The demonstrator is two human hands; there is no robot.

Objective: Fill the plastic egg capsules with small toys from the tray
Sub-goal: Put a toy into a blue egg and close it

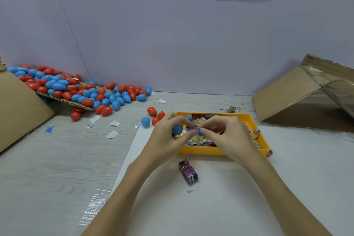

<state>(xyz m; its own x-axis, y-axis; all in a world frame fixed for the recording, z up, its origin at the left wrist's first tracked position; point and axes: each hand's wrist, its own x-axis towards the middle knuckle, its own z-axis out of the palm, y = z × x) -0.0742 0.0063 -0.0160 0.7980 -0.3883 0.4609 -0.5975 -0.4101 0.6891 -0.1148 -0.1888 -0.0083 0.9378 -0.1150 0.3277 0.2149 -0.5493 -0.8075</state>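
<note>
Pale table (pixel 57 159); left hand (pixel 168 136) grips blue egg capsule (pixel 177 129), right hand (pixel 228 136) pinches it.

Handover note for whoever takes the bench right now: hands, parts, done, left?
Left hand grips a blue egg capsule above the yellow tray.
Right hand pinches a small blue piece against it; I cannot tell whether this is a toy or the other half.
The tray holds small packaged toys; one purple pack lies on the table in front.
Egg pile lies far left, with a few loose eggs near the tray.
Done: count unclear. Left: finish this capsule, then continue.
</note>
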